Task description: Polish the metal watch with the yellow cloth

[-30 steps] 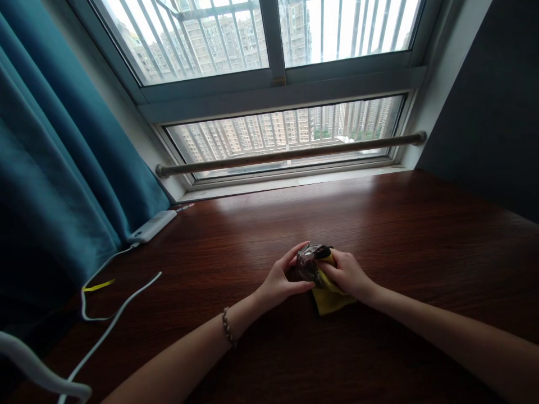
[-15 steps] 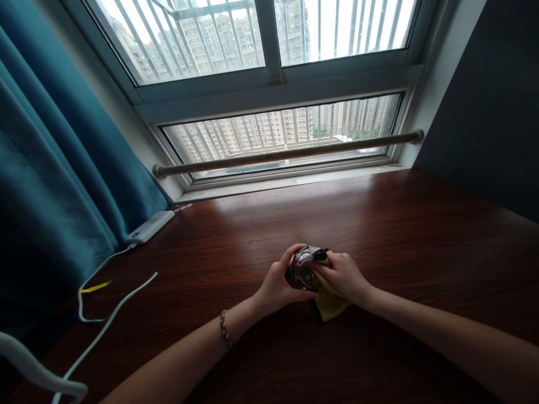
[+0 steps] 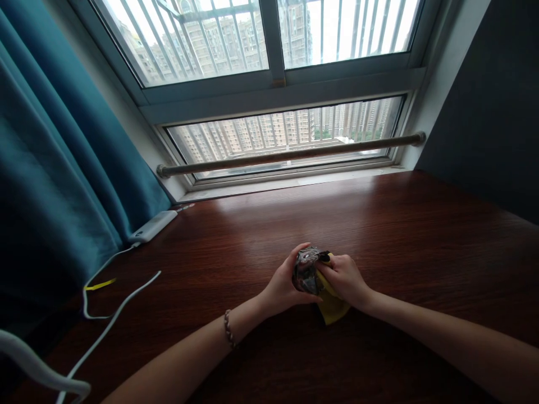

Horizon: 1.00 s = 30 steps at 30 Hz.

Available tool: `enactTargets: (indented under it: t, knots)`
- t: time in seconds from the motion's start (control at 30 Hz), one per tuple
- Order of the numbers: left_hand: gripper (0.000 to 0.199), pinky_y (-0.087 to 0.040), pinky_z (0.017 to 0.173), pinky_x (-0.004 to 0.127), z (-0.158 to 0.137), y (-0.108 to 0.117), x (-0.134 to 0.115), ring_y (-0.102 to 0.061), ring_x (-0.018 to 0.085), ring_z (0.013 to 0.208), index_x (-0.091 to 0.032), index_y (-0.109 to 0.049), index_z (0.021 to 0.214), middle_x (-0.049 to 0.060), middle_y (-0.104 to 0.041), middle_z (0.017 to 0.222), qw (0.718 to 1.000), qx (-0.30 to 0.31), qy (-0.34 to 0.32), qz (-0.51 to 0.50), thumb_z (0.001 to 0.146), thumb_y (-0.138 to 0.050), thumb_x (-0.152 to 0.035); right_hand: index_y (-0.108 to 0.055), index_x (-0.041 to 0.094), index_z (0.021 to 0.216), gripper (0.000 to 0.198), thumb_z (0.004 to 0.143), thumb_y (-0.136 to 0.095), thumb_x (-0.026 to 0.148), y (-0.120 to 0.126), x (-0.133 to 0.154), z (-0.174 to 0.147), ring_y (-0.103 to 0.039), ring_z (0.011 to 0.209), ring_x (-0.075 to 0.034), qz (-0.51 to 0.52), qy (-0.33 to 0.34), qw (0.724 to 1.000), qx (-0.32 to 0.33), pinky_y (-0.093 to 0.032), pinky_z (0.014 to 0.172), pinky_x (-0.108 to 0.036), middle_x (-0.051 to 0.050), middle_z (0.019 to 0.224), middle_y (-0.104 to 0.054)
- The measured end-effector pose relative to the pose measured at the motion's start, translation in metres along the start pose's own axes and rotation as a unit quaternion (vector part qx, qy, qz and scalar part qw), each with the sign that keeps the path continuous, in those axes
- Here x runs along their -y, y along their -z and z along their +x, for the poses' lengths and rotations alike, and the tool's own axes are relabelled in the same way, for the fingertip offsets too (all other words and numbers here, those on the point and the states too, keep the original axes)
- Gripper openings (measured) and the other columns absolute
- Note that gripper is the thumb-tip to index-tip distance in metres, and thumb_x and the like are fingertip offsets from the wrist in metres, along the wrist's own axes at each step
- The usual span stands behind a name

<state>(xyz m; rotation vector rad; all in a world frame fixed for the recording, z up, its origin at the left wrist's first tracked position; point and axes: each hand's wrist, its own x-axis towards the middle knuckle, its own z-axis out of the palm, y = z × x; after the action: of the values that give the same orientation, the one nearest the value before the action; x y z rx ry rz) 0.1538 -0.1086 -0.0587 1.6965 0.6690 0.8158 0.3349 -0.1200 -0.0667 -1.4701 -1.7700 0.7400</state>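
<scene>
Stretching below the window (image 3: 286, 92): a glossy red-brown wood-grain tabletop (image 3: 421, 241), its far edge along a white sill (image 3: 295, 182), its right side by a dark wall (image 3: 484, 129).
Panes and rail: barred glass shows tall buildings outside; a round rail (image 3: 290, 156) crosses the lower pane.
Left edge: a blue curtain (image 3: 63, 140) hangs here, a white box (image 3: 154, 226) beside it near the far-left corner; white cords (image 3: 121, 307) and a yellow strip (image 3: 100, 284) lie closer to the viewer.
Shiny object (image 3: 306, 269): small, rounded, glassy-looking, with bright glints and dark patches; its exact kind is unclear.
Yellow cloth (image 3: 332, 306): bunched at the top, one corner drooping toward the viewer.
Left hand (image 3: 283, 286): gripping the shiny object from its left, fingers on the far side, thumb on the near side; a bracelet (image 3: 229, 329) circles the wrist.
Right hand (image 3: 347, 283): closed on the yellow cloth, against the object's right side.
Object's place: between both hands, well in from the tabletop's left edge; contact with the wood cannot be told.
</scene>
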Motion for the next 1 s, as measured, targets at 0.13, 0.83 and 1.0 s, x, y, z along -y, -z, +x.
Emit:
enactTargets:
  t: [0.13,0.83,1.0]
  knots:
    - [0.092,-0.032,0.11,0.039,0.0,0.006,0.0,-0.043,0.027,0.125,-0.022,-0.032,0.133,0.012,-0.045,0.134,0.995,-0.02,-0.024,0.09,0.056,-0.081,-0.03,-0.066,0.016,0.072,0.047,0.087,-0.04,0.053,0.0,0.0,-0.002,-0.056,0.066,-0.017,-0.032,0.011,0.999,0.011,-0.032,0.062,-0.027,-0.006,0.071,-0.063]
    - [0.106,-0.043,0.099,0.04,0.001,0.006,0.007,-0.055,0.024,0.113,-0.027,-0.014,0.141,0.01,-0.053,0.127,0.998,0.005,-0.05,0.03,0.058,-0.08,-0.025,-0.065,0.015,0.069,0.043,0.082,-0.049,0.053,0.0,0.004,0.004,-0.056,0.068,-0.018,0.043,-0.02,0.999,0.008,-0.033,0.061,-0.026,-0.005,0.07,-0.062]
    - [0.094,-0.048,0.093,0.033,-0.001,0.008,0.0,-0.059,0.022,0.107,-0.022,-0.032,0.133,0.008,-0.059,0.12,0.998,-0.015,-0.041,0.033,0.054,-0.082,-0.021,-0.067,0.015,0.08,0.043,0.081,-0.05,0.055,0.0,-0.001,0.001,-0.057,0.074,-0.02,0.003,-0.026,0.999,0.019,-0.035,0.065,-0.027,-0.006,0.078,-0.063]
